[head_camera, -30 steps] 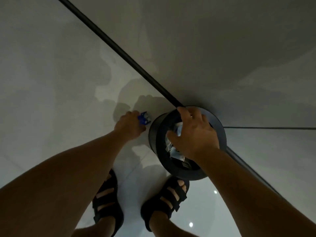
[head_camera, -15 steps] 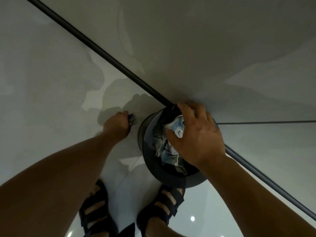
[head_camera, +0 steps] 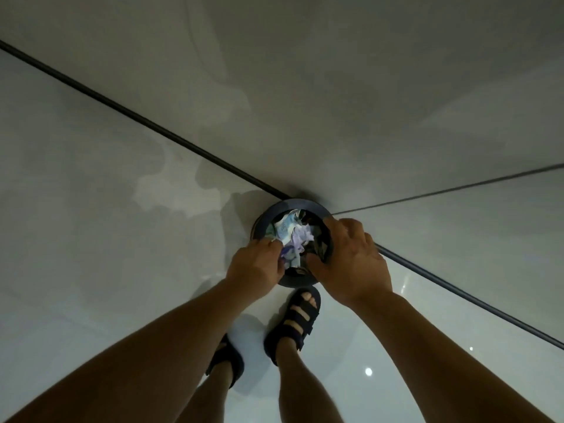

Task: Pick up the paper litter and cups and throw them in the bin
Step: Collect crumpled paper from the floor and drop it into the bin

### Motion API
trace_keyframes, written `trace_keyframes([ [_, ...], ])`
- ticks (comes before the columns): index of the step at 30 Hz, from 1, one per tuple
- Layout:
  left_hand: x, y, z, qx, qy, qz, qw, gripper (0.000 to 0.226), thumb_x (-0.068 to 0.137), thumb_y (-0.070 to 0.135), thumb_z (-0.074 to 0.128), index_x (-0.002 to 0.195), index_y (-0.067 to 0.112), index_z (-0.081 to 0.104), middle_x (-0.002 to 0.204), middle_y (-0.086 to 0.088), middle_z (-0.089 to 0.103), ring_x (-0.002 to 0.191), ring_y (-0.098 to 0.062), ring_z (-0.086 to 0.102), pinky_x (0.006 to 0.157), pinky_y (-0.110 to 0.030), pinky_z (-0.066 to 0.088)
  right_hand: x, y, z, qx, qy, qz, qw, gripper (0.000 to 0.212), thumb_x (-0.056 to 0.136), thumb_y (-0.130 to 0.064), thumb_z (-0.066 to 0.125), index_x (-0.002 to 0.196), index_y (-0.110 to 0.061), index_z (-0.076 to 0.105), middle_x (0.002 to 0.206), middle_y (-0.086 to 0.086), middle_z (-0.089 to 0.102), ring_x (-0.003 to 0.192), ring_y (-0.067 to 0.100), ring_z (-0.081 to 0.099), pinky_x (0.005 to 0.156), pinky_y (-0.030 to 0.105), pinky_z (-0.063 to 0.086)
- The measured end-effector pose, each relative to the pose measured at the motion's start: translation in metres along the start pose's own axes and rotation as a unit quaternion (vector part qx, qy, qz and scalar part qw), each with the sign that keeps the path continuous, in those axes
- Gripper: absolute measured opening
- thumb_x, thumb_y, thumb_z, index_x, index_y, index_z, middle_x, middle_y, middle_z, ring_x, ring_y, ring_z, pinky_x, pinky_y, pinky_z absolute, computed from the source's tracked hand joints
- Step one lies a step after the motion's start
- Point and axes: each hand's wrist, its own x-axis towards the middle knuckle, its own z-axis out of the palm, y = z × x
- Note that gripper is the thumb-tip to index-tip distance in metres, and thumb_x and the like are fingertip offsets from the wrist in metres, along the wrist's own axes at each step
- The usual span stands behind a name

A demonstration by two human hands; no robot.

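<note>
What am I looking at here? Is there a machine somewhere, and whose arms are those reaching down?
There is no machine here. A person wears a wide-angle camera on the head, so this single picture looks down along their own bare arms. On the glossy pale floor, in a corner of the room, stands a round dark bin. It is stuffed with crumpled white and purplish paper litter. The right hand grips the bin's rim, with the thumb inside. The left hand is at the near edge, its fingers against the paper. Whether it pinches the paper or only presses on it is hidden. Below are the person's feet in dark strapped sandals.
</note>
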Motion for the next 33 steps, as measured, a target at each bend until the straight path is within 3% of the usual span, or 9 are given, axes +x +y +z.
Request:
trace_keyframes([
  [3,0.023,0.000,0.043,0.007,-0.083,-0.078,0.993,0.033,0.092,0.039,0.049,0.114,0.015,0.052,0.112,-0.008,0.058,0.102,-0.023,0.055,0.077,-0.032,0.046,0.002,0.019,0.024,0.015,0.007,0.003,1.000,0.065,0.087,-0.052,0.058,0.142,-0.029,0.033,0.139,0.000,0.039,0.119,0.020,0.046,0.081,0.026,0.040],
  [7,0.042,-0.015,0.070,0.029,-0.071,-0.075,0.994,0.048,0.087,0.046,0.054,0.125,0.017,0.049,0.122,-0.008,0.051,0.112,-0.026,0.045,0.084,-0.037,0.043,0.000,0.045,0.054,0.031,-0.006,0.035,0.999,0.069,0.086,-0.052,0.060,0.144,-0.030,0.030,0.143,-0.001,0.036,0.121,0.021,0.045,0.080,0.025,0.036],
  [10,0.039,-0.022,0.062,0.031,-0.071,-0.085,0.993,0.049,0.086,0.043,0.053,0.127,0.017,0.047,0.127,-0.007,0.048,0.116,-0.025,0.042,0.087,-0.037,0.042,-0.011,0.053,0.057,0.040,-0.024,0.072,0.996,0.071,0.087,-0.056,0.059,0.145,-0.031,0.028,0.146,-0.001,0.033,0.126,0.022,0.043,0.088,0.031,0.043],
  [16,0.008,0.021,-0.025,0.032,-0.083,-0.023,0.996,0.053,0.089,0.045,0.047,0.135,0.018,0.044,0.137,-0.004,0.042,0.126,-0.022,0.035,0.096,-0.036,0.040,-0.050,0.034,-0.001,0.057,-0.022,0.096,0.993,0.074,0.087,-0.056,0.057,0.148,-0.030,0.024,0.147,0.000,0.031,0.129,0.023,0.039,0.093,0.035,0.045],
  [22,-0.027,0.104,-0.154,0.051,-0.077,0.049,0.995,0.056,0.091,0.045,0.048,0.140,0.021,0.040,0.145,-0.001,0.036,0.134,-0.022,0.028,0.102,-0.039,0.035,-0.130,-0.007,-0.088,0.058,0.035,0.135,0.989,0.075,0.086,-0.057,0.054,0.149,-0.031,0.020,0.149,0.002,0.030,0.129,0.026,0.039,0.093,0.036,0.045],
  [28,-0.080,0.190,-0.251,0.098,-0.140,0.143,0.975,0.058,0.089,0.050,0.047,0.139,0.022,0.039,0.142,-0.001,0.041,0.131,-0.024,0.034,0.105,-0.039,0.034,-0.242,-0.030,-0.142,0.096,0.064,0.219,0.969,0.079,0.087,-0.059,0.052,0.151,-0.029,0.018,0.152,0.003,0.026,0.133,0.027,0.035,0.097,0.041,0.043],
  [33,-0.117,0.264,-0.281,0.170,-0.233,0.194,0.938,0.062,0.088,0.054,0.043,0.141,0.024,0.034,0.143,-0.002,0.037,0.133,-0.025,0.030,0.107,-0.046,0.032,-0.338,-0.012,-0.170,0.118,0.104,0.296,0.942,0.080,0.087,-0.059,0.051,0.152,-0.027,0.017,0.152,0.005,0.026,0.134,0.028,0.033,0.097,0.042,0.044],
])
